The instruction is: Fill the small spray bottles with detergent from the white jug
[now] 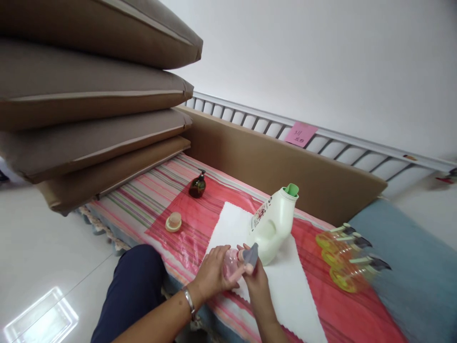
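My left hand (pixel 210 271) is wrapped round the clear pink body of a spray bottle (pixel 231 263). At the bottle's neck, the fingers of my right hand (pixel 257 281) close on its grey and pink trigger head. Just beyond my hands a pale green-white detergent jug (pixel 277 224) stands upright, its green pouring spout uncovered at the top. It rests on a white cloth-like sheet (pixel 228 224). Off to the left, a round pale cap (pixel 173 222) lies on the red plastic sheet (pixel 193 233). Whether liquid is inside the spray bottle I cannot tell.
A dark amber pump bottle (pixel 197 185) stands behind the cap. Several yellow-based clear spray bottles (pixel 348 274) lie at the right. Stacked brown cushions (pixel 96 90) rise at the left. A brown board (pixel 250 152) and a railing with a pink note (pixel 301 134) run along the back.
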`<state>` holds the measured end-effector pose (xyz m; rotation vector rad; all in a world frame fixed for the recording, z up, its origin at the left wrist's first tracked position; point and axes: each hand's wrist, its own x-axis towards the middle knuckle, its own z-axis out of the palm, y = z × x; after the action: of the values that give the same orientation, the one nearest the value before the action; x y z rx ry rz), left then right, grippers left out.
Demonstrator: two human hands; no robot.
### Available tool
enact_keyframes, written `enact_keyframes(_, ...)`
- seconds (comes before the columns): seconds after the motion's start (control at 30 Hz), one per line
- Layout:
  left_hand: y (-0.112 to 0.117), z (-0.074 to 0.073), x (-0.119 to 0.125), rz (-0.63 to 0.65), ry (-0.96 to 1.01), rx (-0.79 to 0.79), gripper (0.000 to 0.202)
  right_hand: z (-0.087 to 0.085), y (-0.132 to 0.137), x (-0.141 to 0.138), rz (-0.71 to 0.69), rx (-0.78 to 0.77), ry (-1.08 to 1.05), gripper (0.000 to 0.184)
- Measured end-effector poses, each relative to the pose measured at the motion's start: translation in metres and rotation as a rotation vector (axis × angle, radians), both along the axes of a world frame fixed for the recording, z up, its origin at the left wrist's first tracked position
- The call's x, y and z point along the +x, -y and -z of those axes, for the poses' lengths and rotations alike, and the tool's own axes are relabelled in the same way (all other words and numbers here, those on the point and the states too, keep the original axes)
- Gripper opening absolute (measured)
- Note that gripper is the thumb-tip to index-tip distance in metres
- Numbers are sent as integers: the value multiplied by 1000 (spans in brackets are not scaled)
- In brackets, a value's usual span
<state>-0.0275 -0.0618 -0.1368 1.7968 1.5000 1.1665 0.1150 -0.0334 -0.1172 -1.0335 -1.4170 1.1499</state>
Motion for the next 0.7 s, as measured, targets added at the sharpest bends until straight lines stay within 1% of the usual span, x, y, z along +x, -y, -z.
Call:
enact_keyframes(0.07, -1, 2, 0, 2, -5, 13, 87, -1, 1, 5, -72, 27, -52, 67)
enact_keyframes(0.1, -1, 3, 0, 5, -6, 16, 88, -2, 2, 7, -104, 36, -73, 69)
enact_keyframes(0.17, -2, 5, 0, 9, -3, 18, 90, -3, 2, 11, -146, 40, -93, 66)
enact_keyframes(0.27, -2, 6, -1, 10, 11, 24, 90, -5, 1, 12, -169, 35, -77, 57)
enact_keyframes(0.33, -1, 5, -1, 9, 19, 29, 90, -8, 1, 12, -184, 40, -62, 53)
enact_keyframes(0.43, -1, 5, 0, 3, 19, 33, 90, -15, 2, 13, -200, 55, -32, 59)
enact_keyframes(0.5, -1, 5, 0, -5, 13, 40, 90, -20, 1, 14, -192, 62, 6, 67)
enact_keyframes(0.57, -1, 7, 1, -11, 6, 55, 87, -26, -1, 15, -162, 60, 64, 68)
enact_keyframes(0.63, -2, 8, 2, -16, 3, 72, 85, -31, -3, 14, -111, 49, 134, 57)
enact_keyframes(0.7, -3, 9, 2, -19, 8, 74, 88, -34, -5, 12, -56, 35, 202, 44)
